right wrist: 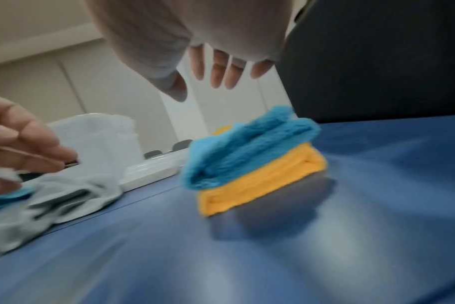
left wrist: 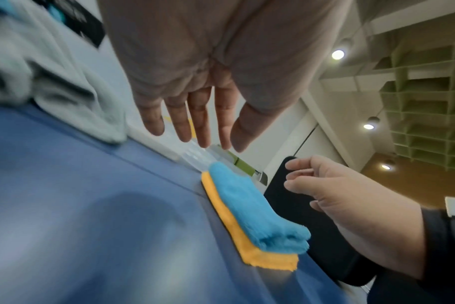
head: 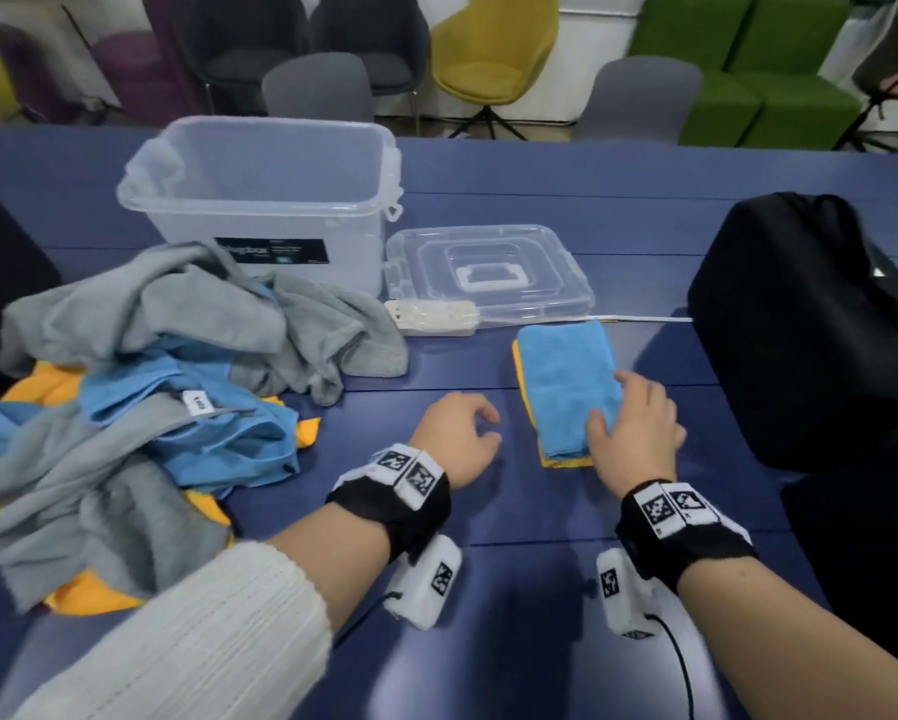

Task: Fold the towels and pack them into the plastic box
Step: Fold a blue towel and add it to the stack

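Blue microfibre, folded into a neat rectangle, lies on top of a folded yellow towel (head: 566, 462) on the dark blue table (head: 540, 589); this folded blue towel (head: 566, 381) covers nearly all of the yellow one, which shows only along the left and near edges. The right hand (head: 636, 433) hovers at the stack's near right corner with fingers relaxed and spread, gripping nothing; in the right wrist view the fingertips (right wrist: 217, 74) hang above the stack, apart from it. The left hand (head: 454, 441) is just left of the stack, over bare table, fingers loosely curled in the head view and hanging straight in its own wrist view, holding nothing.

To the far left sits a loose heap of unfolded towels (head: 151, 407), grey, blue and yellow mixed. Behind the heap stands the clear plastic box (head: 265, 200), open, with no towels visible inside. Its clear lid (head: 488, 275) lies flat to the right of it, and a white power strip (head: 431, 317) rests against the lid's near edge. A black bag (head: 810, 324) stands at the right side of the table
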The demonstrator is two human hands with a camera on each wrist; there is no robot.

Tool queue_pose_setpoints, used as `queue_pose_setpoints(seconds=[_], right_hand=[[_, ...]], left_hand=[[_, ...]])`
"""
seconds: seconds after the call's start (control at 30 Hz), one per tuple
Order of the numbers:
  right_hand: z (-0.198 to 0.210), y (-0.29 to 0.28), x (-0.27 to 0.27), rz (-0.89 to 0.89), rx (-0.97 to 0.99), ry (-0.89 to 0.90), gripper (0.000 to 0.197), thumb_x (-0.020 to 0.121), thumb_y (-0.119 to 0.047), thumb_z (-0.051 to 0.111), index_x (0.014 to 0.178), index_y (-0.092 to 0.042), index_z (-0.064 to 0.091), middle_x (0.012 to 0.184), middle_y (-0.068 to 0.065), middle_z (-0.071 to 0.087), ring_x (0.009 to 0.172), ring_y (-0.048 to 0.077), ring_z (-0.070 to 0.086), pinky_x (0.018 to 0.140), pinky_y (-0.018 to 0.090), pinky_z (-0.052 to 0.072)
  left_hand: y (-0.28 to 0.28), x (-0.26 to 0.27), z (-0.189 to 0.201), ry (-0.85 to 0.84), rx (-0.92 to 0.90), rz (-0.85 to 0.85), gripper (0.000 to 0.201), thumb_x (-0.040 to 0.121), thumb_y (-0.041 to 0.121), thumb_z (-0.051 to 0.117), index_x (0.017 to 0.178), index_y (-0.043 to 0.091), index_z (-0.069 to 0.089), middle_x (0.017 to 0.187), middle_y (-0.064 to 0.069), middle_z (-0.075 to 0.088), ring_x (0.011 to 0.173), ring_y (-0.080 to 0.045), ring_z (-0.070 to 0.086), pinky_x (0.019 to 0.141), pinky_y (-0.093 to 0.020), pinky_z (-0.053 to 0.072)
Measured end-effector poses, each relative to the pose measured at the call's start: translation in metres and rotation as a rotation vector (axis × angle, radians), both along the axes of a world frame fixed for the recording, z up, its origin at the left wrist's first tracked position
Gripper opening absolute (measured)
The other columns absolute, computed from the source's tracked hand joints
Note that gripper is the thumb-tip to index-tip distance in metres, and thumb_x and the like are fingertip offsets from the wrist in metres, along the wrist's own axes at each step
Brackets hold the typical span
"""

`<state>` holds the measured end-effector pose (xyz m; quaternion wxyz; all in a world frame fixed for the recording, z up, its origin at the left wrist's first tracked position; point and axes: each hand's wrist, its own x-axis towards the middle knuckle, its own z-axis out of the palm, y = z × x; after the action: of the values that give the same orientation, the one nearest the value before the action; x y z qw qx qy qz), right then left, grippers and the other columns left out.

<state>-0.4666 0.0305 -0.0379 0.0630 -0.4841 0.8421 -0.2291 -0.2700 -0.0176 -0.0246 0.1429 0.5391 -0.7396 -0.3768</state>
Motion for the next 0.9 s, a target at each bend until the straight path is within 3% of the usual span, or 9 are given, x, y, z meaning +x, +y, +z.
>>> queue_pose_setpoints(seconds=[0.13, 0.23, 0.37, 0.47, 0.57, 0.67, 0.73, 0.8, 0.9], right_hand=[[0.014, -0.010, 0.069, 0.329, -0.179, 0.009, 0.036, 0.076, -0.021, 0.050, 0.109, -0.011, 0.062, 0.109, 0.011, 0.060, 0.101, 0.037, 0.053, 0.083, 0.046, 0.039], [0.024, -0.019, 0.134, 0.647, -0.194, -0.001, 0.030, 0.073, -0.024, 0.044, 0.090, -0.016, 0.067, 0.094, 0.006, 0.064, 0.087, 0.035, 0.059, 0.073, 0.045, 0.048], [0.030, -0.029, 0.218, 0.953, 0.090, -0.005, 0.035, 0.087, -0.018, 0.051, 0.119, -0.028, 0.064, 0.140, 0.004, 0.047, 0.122, 0.032, 0.043, 0.098, 0.046, 0.034], [0.032, -0.041, 0.258, 1.020, 0.396, 0.057, 0.040, 0.094, -0.025, 0.050, 0.133, -0.034, 0.053, 0.157, 0.003, 0.021, 0.136, 0.028, 0.029, 0.106, 0.044, 0.027], [0.028, -0.051, 0.276, 0.986, 0.436, 0.039, 0.026, 0.092, -0.020, 0.048, 0.115, -0.011, 0.059, 0.134, 0.011, 0.049, 0.120, 0.034, 0.048, 0.093, 0.042, 0.041], [0.038, -0.051, 0.274, 0.852, 0.240, -0.114, 0.022, 0.093, -0.017, 0.050, 0.100, -0.004, 0.066, 0.108, 0.018, 0.065, 0.101, 0.035, 0.058, 0.085, 0.039, 0.047], [0.056, -0.049, 0.269, 0.746, 0.031, -0.250, 0.020, 0.091, -0.019, 0.057, 0.095, -0.007, 0.072, 0.095, 0.013, 0.070, 0.091, 0.028, 0.062, 0.081, 0.033, 0.047], [0.078, -0.049, 0.265, 0.621, -0.121, -0.374, 0.016, 0.087, -0.023, 0.065, 0.091, -0.012, 0.076, 0.086, 0.005, 0.073, 0.079, 0.017, 0.062, 0.077, 0.028, 0.048], [0.110, -0.050, 0.262, 0.550, -0.267, -0.472, 0.011, 0.081, -0.025, 0.072, 0.081, -0.015, 0.076, 0.075, -0.001, 0.072, 0.072, 0.014, 0.064, 0.076, 0.030, 0.053]], left_hand=[[-0.002, 0.094, 0.018, -0.001, -0.303, 0.066, 0.016, 0.076, 0.027, 0.058, 0.086, 0.019, 0.067, 0.097, -0.004, 0.066, 0.098, -0.028, 0.060, 0.089, -0.033, 0.042], [-0.003, 0.160, 0.034, -0.316, -0.572, 0.123, 0.016, 0.062, 0.024, 0.065, 0.077, 0.027, 0.062, 0.092, 0.005, 0.062, 0.096, -0.026, 0.056, 0.085, -0.037, 0.035], [-0.002, 0.215, 0.047, -0.553, -0.528, 0.132, 0.019, 0.064, 0.020, 0.072, 0.079, 0.028, 0.063, 0.099, 0.005, 0.062, 0.108, -0.027, 0.054, 0.096, -0.043, 0.027], [-0.006, 0.230, 0.044, -0.716, -0.409, 0.073, 0.026, 0.074, 0.032, 0.065, 0.100, 0.031, 0.063, 0.112, 0.007, 0.059, 0.119, -0.021, 0.046, 0.108, -0.043, 0.019], [-0.012, 0.236, 0.037, -0.760, -0.406, 0.034, 0.030, 0.081, 0.027, 0.060, 0.110, 0.034, 0.062, 0.121, 0.010, 0.058, 0.125, -0.017, 0.043, 0.110, -0.041, 0.015], [-0.015, 0.238, 0.039, -0.803, -0.395, 0.041, 0.021, 0.086, 0.027, 0.053, 0.103, 0.032, 0.066, 0.113, 0.007, 0.064, 0.119, -0.017, 0.050, 0.110, -0.042, 0.018], [-0.016, 0.240, 0.047, -0.763, -0.444, 0.061, 0.018, 0.084, 0.030, 0.050, 0.090, 0.028, 0.067, 0.105, 0.006, 0.066, 0.111, -0.019, 0.055, 0.108, -0.045, 0.022], [-0.019, 0.245, 0.059, -0.512, -0.540, 0.119, 0.022, 0.077, 0.034, 0.047, 0.082, 0.028, 0.068, 0.103, 0.008, 0.066, 0.106, -0.019, 0.058, 0.102, -0.045, 0.032], [-0.022, 0.242, 0.091, -0.007, -0.508, 0.075, 0.034, 0.077, 0.032, 0.054, 0.107, 0.020, 0.066, 0.117, 0.003, 0.062, 0.109, -0.015, 0.057, 0.099, -0.035, 0.042]])
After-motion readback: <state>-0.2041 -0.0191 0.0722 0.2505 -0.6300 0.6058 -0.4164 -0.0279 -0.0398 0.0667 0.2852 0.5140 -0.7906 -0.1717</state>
